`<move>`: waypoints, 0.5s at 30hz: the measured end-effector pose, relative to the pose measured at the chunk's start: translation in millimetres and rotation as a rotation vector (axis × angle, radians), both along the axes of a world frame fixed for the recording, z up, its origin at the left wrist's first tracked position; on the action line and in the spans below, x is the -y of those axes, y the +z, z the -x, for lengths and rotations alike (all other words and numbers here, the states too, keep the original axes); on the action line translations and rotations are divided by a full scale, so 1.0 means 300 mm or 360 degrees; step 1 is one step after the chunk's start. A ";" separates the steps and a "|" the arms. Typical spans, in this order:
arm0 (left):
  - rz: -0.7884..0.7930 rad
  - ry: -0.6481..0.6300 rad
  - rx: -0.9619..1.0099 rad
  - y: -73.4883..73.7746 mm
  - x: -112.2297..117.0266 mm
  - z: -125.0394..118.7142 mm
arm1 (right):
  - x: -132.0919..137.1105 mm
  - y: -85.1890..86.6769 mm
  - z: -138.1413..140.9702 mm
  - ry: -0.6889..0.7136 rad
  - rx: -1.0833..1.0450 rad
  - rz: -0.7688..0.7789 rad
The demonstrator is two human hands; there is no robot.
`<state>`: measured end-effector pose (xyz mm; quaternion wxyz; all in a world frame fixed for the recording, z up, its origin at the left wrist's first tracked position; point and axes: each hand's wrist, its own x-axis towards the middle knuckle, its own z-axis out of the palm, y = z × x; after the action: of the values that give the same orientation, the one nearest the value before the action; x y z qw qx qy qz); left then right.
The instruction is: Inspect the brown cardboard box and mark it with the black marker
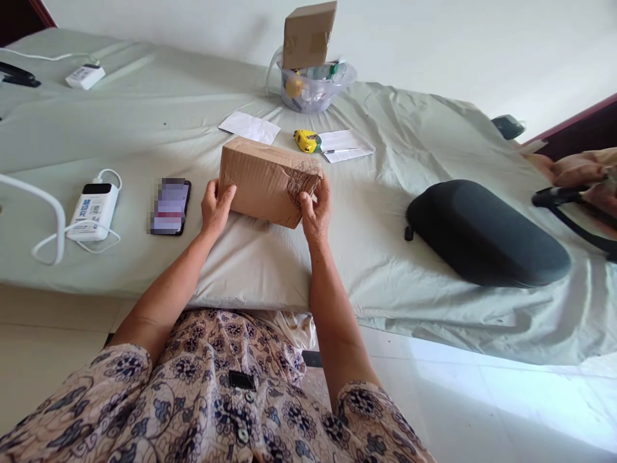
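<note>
Between my two hands is a brown cardboard box (265, 181), tilted, with dark scribbled lines near its right end. My left hand (216, 207) grips the left end, thumb on the near face. Around the right end is my right hand (317, 207), its thumb also on the near face; its other fingers are partly hidden behind the box. Just beyond the box lie a yellow tape measure (305, 141), a white paper (250, 127) and another white sheet (348, 145) with a pen (341, 151) on it.
A phone (169, 206) and a white power bank (94, 209) with cables lie left. A black case (486, 235) sits right. At the back, a clear plastic basket (315, 96) holds various items and another cardboard box (307, 37). A pale green cloth (376, 257) covers the surface.
</note>
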<state>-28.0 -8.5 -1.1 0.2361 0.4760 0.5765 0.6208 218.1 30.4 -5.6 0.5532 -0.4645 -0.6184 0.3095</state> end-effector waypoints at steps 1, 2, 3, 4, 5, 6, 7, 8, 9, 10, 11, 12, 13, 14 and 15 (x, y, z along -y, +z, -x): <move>0.0002 0.0029 -0.0017 -0.002 -0.001 0.004 | -0.003 -0.006 -0.001 -0.0005 0.0023 0.0026; 0.0003 0.0060 -0.0039 -0.003 -0.002 0.007 | -0.007 -0.013 -0.003 0.0003 0.0047 0.0041; 0.0004 0.0094 -0.0061 -0.005 -0.004 0.010 | -0.012 -0.021 -0.005 0.0022 0.0071 0.0046; 0.0002 0.0127 -0.0081 -0.008 -0.005 0.012 | -0.017 -0.028 -0.007 0.0045 0.0094 0.0042; 0.0001 0.0156 -0.0095 -0.010 -0.007 0.013 | -0.023 -0.035 -0.010 0.0069 0.0114 0.0034; 0.0000 0.0179 -0.0104 -0.013 -0.009 0.014 | -0.027 -0.040 -0.013 0.0091 0.0131 0.0027; -0.0004 0.0198 -0.0107 -0.015 -0.011 0.014 | -0.030 -0.044 -0.016 0.0102 0.0143 0.0022; -0.0009 0.0213 -0.0107 -0.017 -0.013 0.014 | -0.032 -0.045 -0.018 0.0105 0.0153 0.0022; -0.0013 0.0223 -0.0107 -0.019 -0.014 0.014 | -0.032 -0.045 -0.021 0.0101 0.0165 0.0030; -0.0016 0.0234 -0.0108 -0.020 -0.016 0.015 | -0.030 -0.043 -0.022 0.0096 0.0183 0.0052; -0.0019 0.0249 -0.0111 -0.021 -0.017 0.016 | -0.027 -0.041 -0.022 0.0091 0.0208 0.0087; -0.0020 0.0271 -0.0114 -0.021 -0.019 0.018 | -0.023 -0.037 -0.022 0.0095 0.0243 0.0131; -0.0019 0.0296 -0.0117 -0.021 -0.020 0.020 | -0.019 -0.034 -0.020 0.0112 0.0286 0.0178; -0.0018 0.0326 -0.0119 -0.020 -0.022 0.023 | -0.015 -0.032 -0.017 0.0142 0.0327 0.0216; -0.0017 0.0358 -0.0116 -0.020 -0.024 0.027 | -0.012 -0.030 -0.014 0.0178 0.0360 0.0237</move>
<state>-36.0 -1.4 -7.1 0.1412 0.4318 0.6310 0.6288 222.4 34.0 -14.6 0.4258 -0.5010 -0.6771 0.3307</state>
